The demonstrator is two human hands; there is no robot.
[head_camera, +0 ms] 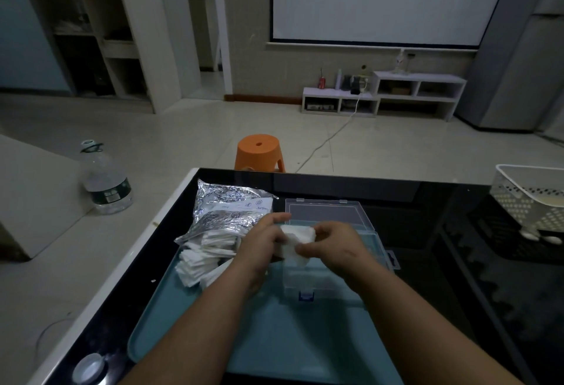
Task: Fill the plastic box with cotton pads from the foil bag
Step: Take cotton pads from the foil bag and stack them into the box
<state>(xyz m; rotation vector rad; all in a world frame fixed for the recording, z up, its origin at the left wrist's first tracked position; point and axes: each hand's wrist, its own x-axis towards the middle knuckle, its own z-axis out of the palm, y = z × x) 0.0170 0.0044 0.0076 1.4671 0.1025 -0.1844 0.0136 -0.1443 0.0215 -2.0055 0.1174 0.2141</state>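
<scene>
A clear plastic box sits on the teal tray, its lid swung open toward the far side. Above the box, my left hand and my right hand hold a small stack of white cotton pads between them, fingers curled round its ends. The silver foil bag lies to the left of the box. Several cotton pads spill from its mouth onto the tray.
The tray lies on a black glossy table. A white perforated basket stands at the right edge. A bottle cap shows at the near left corner. On the floor stand a water bottle and an orange stool.
</scene>
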